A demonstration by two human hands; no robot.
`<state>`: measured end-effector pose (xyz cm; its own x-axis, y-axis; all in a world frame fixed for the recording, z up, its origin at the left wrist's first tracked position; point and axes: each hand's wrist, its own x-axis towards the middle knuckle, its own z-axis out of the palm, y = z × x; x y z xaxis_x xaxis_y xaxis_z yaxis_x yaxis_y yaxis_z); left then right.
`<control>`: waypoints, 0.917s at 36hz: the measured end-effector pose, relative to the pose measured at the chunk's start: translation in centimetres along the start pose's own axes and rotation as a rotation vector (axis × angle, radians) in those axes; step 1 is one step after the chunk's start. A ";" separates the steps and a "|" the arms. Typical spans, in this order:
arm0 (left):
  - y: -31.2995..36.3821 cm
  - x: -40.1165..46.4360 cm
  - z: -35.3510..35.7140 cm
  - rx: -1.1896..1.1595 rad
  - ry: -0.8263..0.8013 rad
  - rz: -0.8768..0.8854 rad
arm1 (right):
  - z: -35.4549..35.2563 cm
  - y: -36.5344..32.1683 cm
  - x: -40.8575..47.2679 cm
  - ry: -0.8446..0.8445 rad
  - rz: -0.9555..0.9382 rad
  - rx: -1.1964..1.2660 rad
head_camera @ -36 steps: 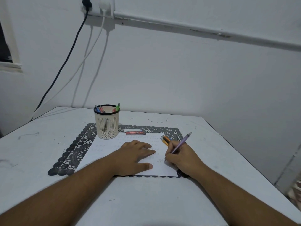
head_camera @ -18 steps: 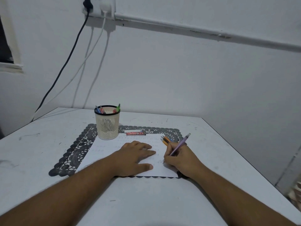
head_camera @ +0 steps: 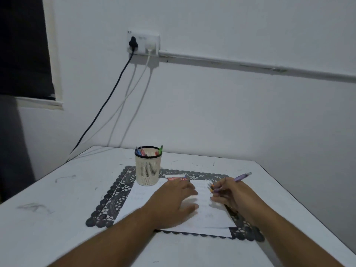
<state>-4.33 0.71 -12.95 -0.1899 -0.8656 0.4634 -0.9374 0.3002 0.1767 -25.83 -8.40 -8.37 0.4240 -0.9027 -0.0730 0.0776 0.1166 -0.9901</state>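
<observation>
Head view: your left hand lies flat on the white sheet, fingers straight, gripping nothing. The sheet sits on a black lace mat on the white table. Just right of that hand, your right hand pinches the purple pen. Its barrel slants up to the right and its tip is low over the sheet; contact not resolvable. Orange pencils lie beside those fingers. Beyond: red eraser, mesh cup holding pens, wall socket.

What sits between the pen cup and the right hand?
Head view: a red-and-white item, maybe an eraser, on the black mat, between pen cup and right hand gripping the purple pen.
</observation>
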 end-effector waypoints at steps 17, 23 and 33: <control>-7.8 -0.2 -1.7 -0.307 0.689 -0.831 | 13.3 -8.0 4.2 0.038 -0.579 -0.225; -10.0 -0.1 -0.3 -0.379 0.604 -0.879 | 16.9 -8.3 6.5 0.062 -0.761 -0.365; -10.7 -0.2 0.6 -0.361 0.604 -0.810 | 19.6 -5.5 9.2 0.110 -0.865 -1.034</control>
<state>5.52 -2.59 -15.42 0.7184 -0.5484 0.4279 -0.5585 -0.0880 0.8248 -4.72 -9.19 -1.29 0.5075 -0.5618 0.6533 -0.4495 -0.8195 -0.3555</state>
